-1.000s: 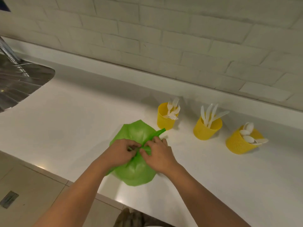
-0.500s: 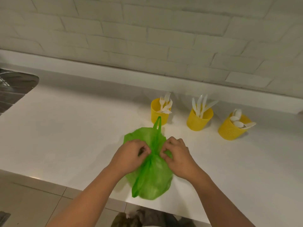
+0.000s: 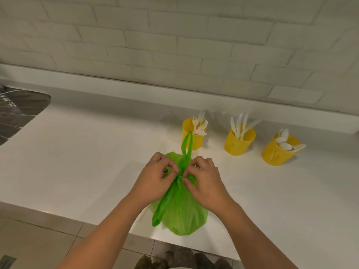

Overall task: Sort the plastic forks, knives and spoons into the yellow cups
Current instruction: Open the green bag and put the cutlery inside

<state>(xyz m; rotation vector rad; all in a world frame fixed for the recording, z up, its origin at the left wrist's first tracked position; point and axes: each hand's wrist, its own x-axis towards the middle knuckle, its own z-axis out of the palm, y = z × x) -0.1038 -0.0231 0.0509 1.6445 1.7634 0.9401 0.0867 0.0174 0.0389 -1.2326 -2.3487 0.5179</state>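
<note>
Three yellow perforated cups stand in a row near the wall. The left cup (image 3: pixel 196 139) holds white plastic forks (image 3: pixel 200 124). White knives (image 3: pixel 241 124) fill the middle cup (image 3: pixel 238 143). The right cup (image 3: pixel 275 152) leans and holds spoons (image 3: pixel 287 145). A green plastic bag (image 3: pixel 180 212) lies at the counter's front edge, its handles gathered in a knot. My left hand (image 3: pixel 155 176) and my right hand (image 3: pixel 204 178) pinch the bag at that knot from either side. One handle loop points toward the fork cup, the other hangs toward me.
The white counter (image 3: pixel 87 152) runs under a white brick wall (image 3: pixel 174 45). A steel sink (image 3: pixel 17 109) sits at the far left. Tiled floor (image 3: pixel 29 243) shows below the counter's front edge.
The handle that pointed right now stands toward the fork cup. Both hands stay at the bag's knot. The camera has shifted, so the sink slid left in view.
</note>
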